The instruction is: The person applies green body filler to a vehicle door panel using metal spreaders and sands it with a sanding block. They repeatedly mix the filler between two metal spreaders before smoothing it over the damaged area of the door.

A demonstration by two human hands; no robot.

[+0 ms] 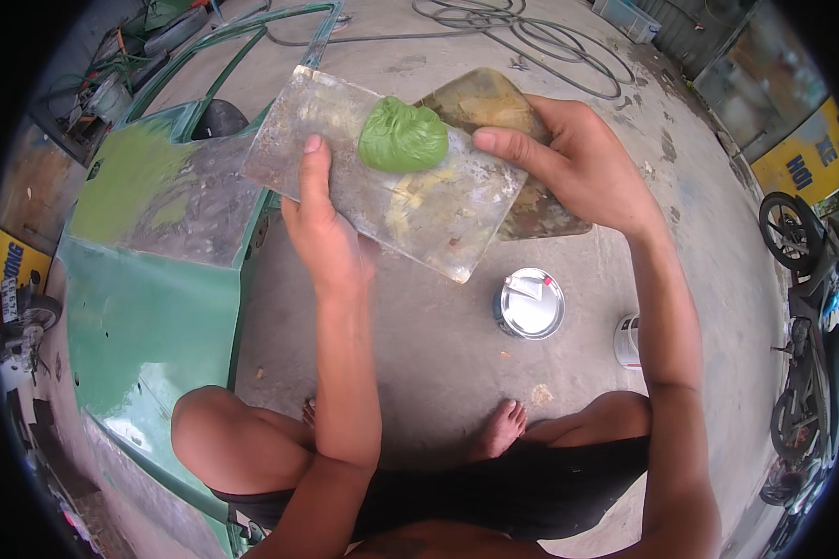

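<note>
My left hand [323, 228] grips a scuffed grey rectangular plate [331, 107], its thumb on the upper face and its other fingers mostly hidden beneath. A thick mound of green putty [403, 136] sits on that plate near its far edge. Partly behind it is a second, brownish plate [485, 98] with rounded corners, held in my right hand [578, 158]. The right thumb reaches toward the grey plate's right end; the other right fingers are out of sight behind the brownish plate. Both plates are tilted and held above the floor.
A green vehicle door shell [158, 317] with smeared green and grey patches stands at left. On the concrete are a lidded tin [531, 307] bearing a small tube [524, 287], another can [627, 341] and a coiled hose [531, 33]. Motorbikes [802, 373] line the right.
</note>
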